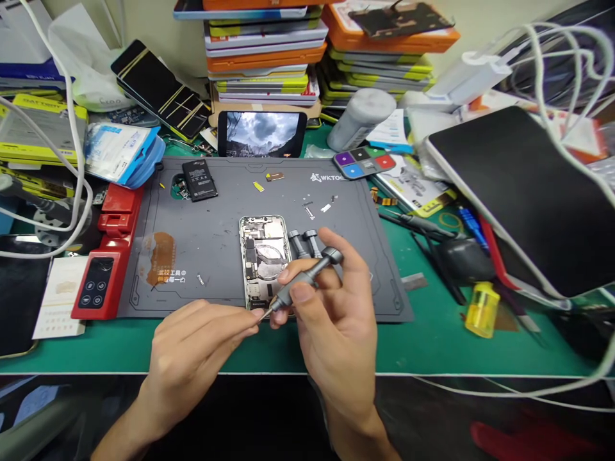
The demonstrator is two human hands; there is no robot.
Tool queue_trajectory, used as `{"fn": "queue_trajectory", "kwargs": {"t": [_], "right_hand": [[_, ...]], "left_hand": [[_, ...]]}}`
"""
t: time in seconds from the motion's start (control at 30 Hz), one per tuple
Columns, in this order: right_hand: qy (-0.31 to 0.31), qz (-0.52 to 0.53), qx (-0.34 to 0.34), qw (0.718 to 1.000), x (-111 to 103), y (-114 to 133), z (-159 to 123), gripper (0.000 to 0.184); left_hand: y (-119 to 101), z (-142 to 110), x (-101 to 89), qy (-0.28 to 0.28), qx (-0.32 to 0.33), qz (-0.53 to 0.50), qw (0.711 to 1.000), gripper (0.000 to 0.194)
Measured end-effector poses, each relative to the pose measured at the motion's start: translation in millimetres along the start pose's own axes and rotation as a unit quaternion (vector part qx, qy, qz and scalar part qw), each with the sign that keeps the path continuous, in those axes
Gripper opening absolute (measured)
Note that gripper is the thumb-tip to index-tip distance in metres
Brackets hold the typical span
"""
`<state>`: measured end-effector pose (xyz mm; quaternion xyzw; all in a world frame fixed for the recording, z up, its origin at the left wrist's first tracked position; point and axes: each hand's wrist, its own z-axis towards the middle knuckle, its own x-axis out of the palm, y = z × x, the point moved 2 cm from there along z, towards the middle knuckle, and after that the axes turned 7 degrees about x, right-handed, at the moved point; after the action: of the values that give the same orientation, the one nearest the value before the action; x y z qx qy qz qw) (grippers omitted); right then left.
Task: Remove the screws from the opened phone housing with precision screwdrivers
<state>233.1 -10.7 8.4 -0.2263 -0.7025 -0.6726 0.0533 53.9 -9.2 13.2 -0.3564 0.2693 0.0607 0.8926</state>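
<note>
My right hand (336,314) is closed round the grey handle of a precision screwdriver (298,288), which tilts with its tip down to the left. At that tip my left hand (202,346) pinches with thumb and fingers; whether it grips the shaft or a tiny part there, I cannot make out. Just beyond both hands lies an opened phone (262,256), its inner parts and a round coil exposed, its lower end partly hidden by my fingers. Two more grey screwdrivers (303,240) lie to the right of that phone, partly covered by my right hand.
A grey work mat (192,250) carries a phone battery (199,180) and small loose parts. Left stands a red device with buttons (96,285). Behind, a phone with a lit screen (262,134) leans before stacked boxes (264,57). Tweezers (526,320) and a yellow-capped container (482,309) lie right.
</note>
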Motion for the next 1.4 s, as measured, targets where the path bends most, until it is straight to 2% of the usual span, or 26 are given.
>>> {"fn": "queue_trajectory", "kwargs": {"t": [0.3, 0.73, 1.4], "right_hand": [[-0.023, -0.010, -0.011, 1.000, 0.4, -0.2, 1.5, 0.047], [-0.013, -0.001, -0.012, 1.000, 0.9, 1.6, 1.5, 0.043], [-0.033, -0.027, -0.002, 0.999, 1.2, 2.2, 1.7, 0.049]], "left_hand": [[0.9, -0.7, 0.6, 0.012, -0.001, 0.000, 1.000, 0.031], [-0.9, -0.1, -0.1, 0.019, 0.002, 0.004, 1.000, 0.028], [1.0, -0.6, 0.4, 0.018, 0.003, -0.002, 1.000, 0.030]]}}
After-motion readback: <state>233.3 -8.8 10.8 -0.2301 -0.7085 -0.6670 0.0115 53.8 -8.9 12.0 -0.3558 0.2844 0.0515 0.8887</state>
